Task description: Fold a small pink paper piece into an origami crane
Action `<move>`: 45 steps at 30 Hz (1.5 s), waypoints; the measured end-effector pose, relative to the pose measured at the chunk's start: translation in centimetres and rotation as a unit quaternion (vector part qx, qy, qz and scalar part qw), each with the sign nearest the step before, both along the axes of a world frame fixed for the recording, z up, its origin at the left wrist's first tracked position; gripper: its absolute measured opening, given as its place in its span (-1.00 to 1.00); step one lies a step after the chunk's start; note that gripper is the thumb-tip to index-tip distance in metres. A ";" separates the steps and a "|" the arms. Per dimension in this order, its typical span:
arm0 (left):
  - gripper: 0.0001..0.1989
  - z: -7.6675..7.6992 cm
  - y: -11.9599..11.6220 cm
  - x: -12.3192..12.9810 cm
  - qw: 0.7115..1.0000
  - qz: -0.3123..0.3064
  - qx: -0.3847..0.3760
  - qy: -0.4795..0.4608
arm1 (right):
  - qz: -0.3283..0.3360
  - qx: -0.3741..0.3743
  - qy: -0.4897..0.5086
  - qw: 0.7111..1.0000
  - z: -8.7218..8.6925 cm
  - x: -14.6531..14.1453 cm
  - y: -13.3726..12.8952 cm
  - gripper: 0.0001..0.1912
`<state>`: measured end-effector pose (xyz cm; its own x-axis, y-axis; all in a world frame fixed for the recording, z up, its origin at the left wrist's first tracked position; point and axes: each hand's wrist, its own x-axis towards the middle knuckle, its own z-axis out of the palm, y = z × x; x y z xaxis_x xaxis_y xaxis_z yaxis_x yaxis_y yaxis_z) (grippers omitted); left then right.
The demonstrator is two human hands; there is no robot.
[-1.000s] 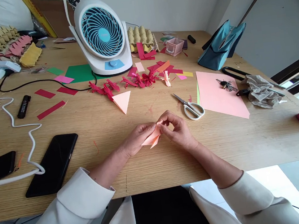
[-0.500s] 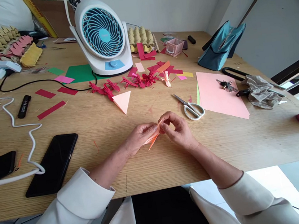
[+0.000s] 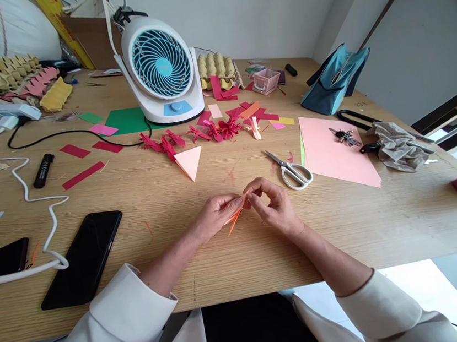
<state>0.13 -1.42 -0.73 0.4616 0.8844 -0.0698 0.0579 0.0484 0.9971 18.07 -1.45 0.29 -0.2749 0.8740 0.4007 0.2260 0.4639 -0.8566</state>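
Between my hands is a small piece of orange paper [image 3: 234,221], narrow and pointed at its lower end. My left hand [image 3: 217,214] pinches it from the left, thumb on top. The fingertips of my right hand [image 3: 273,205] close on its upper end, partly hiding it. Beyond my hands lies a pale pink paper triangle [image 3: 190,163], touching a row of crimson cut-paper pieces [image 3: 169,144]. White-handled scissors [image 3: 293,173] rest just past my right hand, blades pointing up and left.
A white fan [image 3: 163,62] stands at the back. Pink sheets [image 3: 335,158] with keys [image 3: 345,136] on them lie to the right, near a blue bag [image 3: 336,80]. At left are a black phone [image 3: 83,261], a marker [image 3: 44,170] and a white cable [image 3: 54,225].
The whole view has shifted slightly, so the table sits a little lower. My hands stay together on the orange paper, with only small finger movement.
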 end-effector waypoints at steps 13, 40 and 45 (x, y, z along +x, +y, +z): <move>-0.68 0.3 -0.2 -0.1 0.985 0.043 0.150 0.079 | -0.013 0.025 0.002 1.000 0.0 -0.1 0.0 -0.88; -0.75 -0.2 -0.5 0.1 0.935 0.102 0.308 0.140 | -0.019 0.037 -0.007 0.999 -0.7 -0.2 0.3 -0.95; -0.78 -0.3 -0.4 0.0 0.932 0.105 0.316 0.141 | -0.012 0.042 0.002 0.999 -0.7 -0.2 0.4 -0.92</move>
